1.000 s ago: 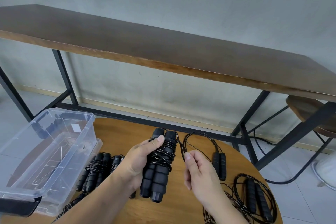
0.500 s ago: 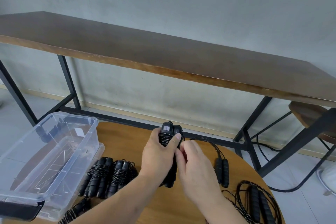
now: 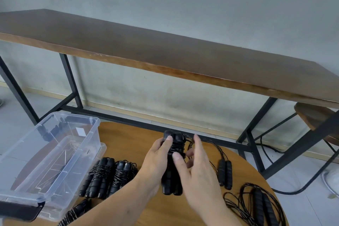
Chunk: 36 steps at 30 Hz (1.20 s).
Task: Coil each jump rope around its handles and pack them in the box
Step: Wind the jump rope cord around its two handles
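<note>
Right now the left hand (image 3: 157,159) grips a black jump rope (image 3: 173,163) by its two foam handles, held side by side and roughly upright above the round wooden table (image 3: 128,134). Its fingers are curled round the far side of the handles, and the thumb presses across the cord wound about their upper part. The right hand (image 3: 198,174) sits just beside the bundle on its right, thumb touching the handles below the wraps and the other fingers loosely spread and slightly bent near the free cord; whether they pinch that cord I cannot tell, since the strand is thin and partly hidden behind them.

To the left of the left hand's fingers, two coiled ropes (image 3: 110,176) lie on the table, touching each other, and beyond them stands the clear plastic box (image 3: 91,130), resting on its lid. Another wound rope (image 3: 75,213) shows below the box's near corner, partly hidden by the left forearm.

To the right of the right hand's fingers lies an uncoiled rope (image 3: 225,174), handles together, its cord looping back toward the hands. Further right, near the table's edge, a second loose rope (image 3: 260,205) lies in a tangle of cord.
</note>
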Available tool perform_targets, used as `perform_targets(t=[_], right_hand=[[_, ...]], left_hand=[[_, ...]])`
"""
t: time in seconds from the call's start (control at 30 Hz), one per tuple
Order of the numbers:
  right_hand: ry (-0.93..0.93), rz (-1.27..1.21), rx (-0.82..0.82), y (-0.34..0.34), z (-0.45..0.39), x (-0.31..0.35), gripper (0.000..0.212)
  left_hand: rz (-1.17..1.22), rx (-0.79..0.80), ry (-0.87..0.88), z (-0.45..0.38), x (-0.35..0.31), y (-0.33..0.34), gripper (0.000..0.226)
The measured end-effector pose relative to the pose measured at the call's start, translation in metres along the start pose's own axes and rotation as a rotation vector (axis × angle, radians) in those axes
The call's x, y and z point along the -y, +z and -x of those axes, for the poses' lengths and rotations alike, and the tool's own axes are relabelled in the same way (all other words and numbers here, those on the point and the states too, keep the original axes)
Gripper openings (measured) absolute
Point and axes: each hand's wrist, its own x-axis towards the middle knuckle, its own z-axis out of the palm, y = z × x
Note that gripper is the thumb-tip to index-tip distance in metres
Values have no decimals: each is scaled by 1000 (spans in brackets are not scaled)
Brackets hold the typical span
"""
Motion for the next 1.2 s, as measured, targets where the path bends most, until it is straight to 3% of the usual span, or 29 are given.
perform_targets(t=[0.27, 0.4, 0.5, 0.67, 0.8, 0.93, 1.2], right_hand=[[177, -270, 61, 6, -23, -21, 86], [342, -660, 102, 11, -25, -20, 60], [531, -895, 86, 10, -30, -19, 56], [572, -785, 173, 13, -31, -27, 55], [553, -693, 284, 30, -26, -35, 41], [529, -673, 332, 47, -27, -44, 22], [582, -589, 415, 89, -27, -68, 19]], left_hand=[[44, 29, -156, -5, 10, -13, 37], [58, 23, -188, -9, 14, -16, 39], [89, 23, -224, -12, 15, -17, 42], [118, 67, -296, -10, 20, -16, 47], [111, 41, -316, -15, 28, -21, 42], [-46, -44, -236, -24, 37, -28, 32], [-208, -97, -256, -33, 78, -54, 34]])
